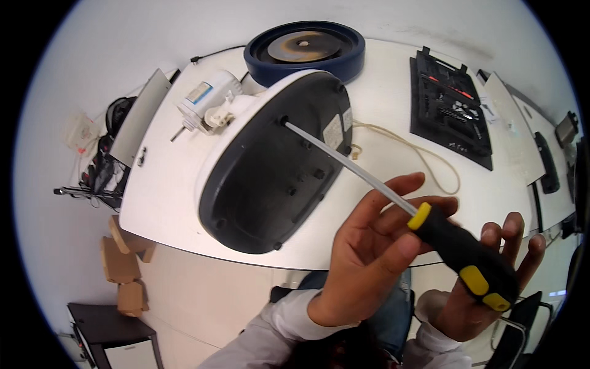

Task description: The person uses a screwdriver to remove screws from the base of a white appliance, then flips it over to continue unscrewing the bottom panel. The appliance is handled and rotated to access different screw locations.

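Observation:
A long screwdriver (465, 261) with a black and yellow handle slants across the view. Its tip enters a hole in the dark underside of a white fan base (264, 178), tilted up on the table. My left hand (369, 258) is closed around the screwdriver where shaft meets handle, thumb in front. Behind the handle's end is my right hand (467, 307), fingers stretched up and apart; the handle appears to lie against its palm, and the thumb is hidden. A white motor (212, 92) with a bare metal shaft joins the base at its far left.
On the white table (166, 197) a dark blue round housing (261, 71) with a metal disc sits at the back. A pale cord (424, 147) loops right of the base. An open black tool case (452, 111) lies farther right. Cardboard pieces (120, 261) are at lower left.

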Action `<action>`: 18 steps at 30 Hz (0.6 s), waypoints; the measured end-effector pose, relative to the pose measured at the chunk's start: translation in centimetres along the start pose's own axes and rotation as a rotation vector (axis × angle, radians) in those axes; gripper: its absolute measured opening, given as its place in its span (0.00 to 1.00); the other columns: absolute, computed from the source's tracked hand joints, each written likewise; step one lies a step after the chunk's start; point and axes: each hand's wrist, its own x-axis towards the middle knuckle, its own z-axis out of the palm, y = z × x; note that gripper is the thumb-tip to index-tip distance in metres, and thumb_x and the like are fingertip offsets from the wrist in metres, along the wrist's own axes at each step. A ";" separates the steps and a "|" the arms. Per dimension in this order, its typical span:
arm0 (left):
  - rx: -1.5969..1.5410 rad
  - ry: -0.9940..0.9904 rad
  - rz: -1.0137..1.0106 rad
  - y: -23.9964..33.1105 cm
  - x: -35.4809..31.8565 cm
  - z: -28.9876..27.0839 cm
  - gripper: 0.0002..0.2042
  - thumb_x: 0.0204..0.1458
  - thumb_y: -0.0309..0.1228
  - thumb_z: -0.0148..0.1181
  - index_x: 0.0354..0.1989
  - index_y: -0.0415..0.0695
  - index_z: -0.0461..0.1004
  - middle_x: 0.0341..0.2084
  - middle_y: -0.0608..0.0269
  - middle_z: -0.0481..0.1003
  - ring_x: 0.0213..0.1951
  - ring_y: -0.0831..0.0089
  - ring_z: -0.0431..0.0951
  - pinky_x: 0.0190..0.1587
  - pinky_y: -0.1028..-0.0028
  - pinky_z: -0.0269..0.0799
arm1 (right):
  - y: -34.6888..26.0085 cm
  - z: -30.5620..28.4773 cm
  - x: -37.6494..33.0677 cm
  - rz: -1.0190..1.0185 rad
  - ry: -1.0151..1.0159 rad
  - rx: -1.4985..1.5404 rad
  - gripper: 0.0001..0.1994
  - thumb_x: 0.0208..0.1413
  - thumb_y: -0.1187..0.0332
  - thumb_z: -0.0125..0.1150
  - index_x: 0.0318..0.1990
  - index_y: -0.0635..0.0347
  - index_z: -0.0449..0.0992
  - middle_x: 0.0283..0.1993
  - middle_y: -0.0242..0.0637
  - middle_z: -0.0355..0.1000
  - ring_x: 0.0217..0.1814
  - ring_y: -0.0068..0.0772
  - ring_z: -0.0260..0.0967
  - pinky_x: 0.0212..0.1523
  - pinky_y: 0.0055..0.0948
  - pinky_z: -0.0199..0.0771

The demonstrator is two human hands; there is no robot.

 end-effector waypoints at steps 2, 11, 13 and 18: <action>-0.077 -0.111 0.013 -0.2 0.3 -0.3 0.24 0.52 0.26 0.51 0.56 0.37 0.51 0.51 0.43 0.61 0.52 0.57 0.65 0.54 0.61 0.62 | -0.1 0.9 -0.6 0.085 0.224 0.031 0.37 0.35 0.63 0.70 0.52 0.52 0.53 0.49 0.38 0.51 0.54 0.34 0.53 0.58 0.40 0.61; -0.195 -0.223 0.008 -1.0 0.3 -0.7 0.16 0.51 0.24 0.44 0.50 0.41 0.58 0.54 0.43 0.55 0.54 0.49 0.60 0.53 0.55 0.60 | 2.6 2.7 0.1 -0.151 0.136 0.276 0.26 0.48 0.65 0.60 0.53 0.44 0.55 0.55 0.52 0.53 0.57 0.51 0.55 0.54 0.47 0.60; -0.159 -0.114 -0.055 -0.5 0.0 -0.6 0.14 0.51 0.29 0.49 0.46 0.46 0.62 0.52 0.49 0.59 0.52 0.46 0.62 0.48 0.54 0.67 | 3.2 1.1 -0.1 -0.202 -0.060 0.163 0.29 0.45 0.66 0.62 0.53 0.33 0.55 0.58 0.43 0.45 0.62 0.51 0.46 0.58 0.49 0.57; 0.028 -0.050 -0.017 -0.3 0.0 -1.3 0.16 0.52 0.38 0.49 0.48 0.50 0.65 0.49 0.56 0.65 0.49 0.50 0.65 0.44 0.59 0.72 | 2.8 0.6 -0.9 -0.132 -0.080 0.221 0.35 0.43 0.72 0.63 0.57 0.40 0.51 0.53 0.44 0.50 0.59 0.45 0.51 0.50 0.30 0.70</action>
